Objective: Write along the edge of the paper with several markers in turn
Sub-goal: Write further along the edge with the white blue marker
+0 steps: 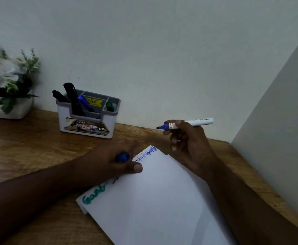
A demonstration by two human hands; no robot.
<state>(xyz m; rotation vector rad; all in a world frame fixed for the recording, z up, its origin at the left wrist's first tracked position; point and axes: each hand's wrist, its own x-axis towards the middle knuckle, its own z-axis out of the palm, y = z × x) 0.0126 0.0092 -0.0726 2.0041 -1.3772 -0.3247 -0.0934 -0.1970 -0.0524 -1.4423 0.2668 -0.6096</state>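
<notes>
White paper (162, 195) lies on the wooden desk, with green, black and blue writing along its upper left edge. My right hand (187, 138) holds an uncapped blue marker (187, 124) above the desk, past the paper's far corner, tip pointing left. My left hand (112, 161) rests on the paper's left edge, thumb pressed on the sheet, fingers closed on the blue cap (122, 157). A white and grey pen holder (88, 114) stands by the wall with black markers, a blue pen and a green marker (110, 106) in it.
A white pot of pale artificial flowers (8, 85) stands at the desk's far left. The wall runs behind the desk, and a side wall (277, 121) closes it on the right. Bare wood (29, 147) lies between the holder and my left arm.
</notes>
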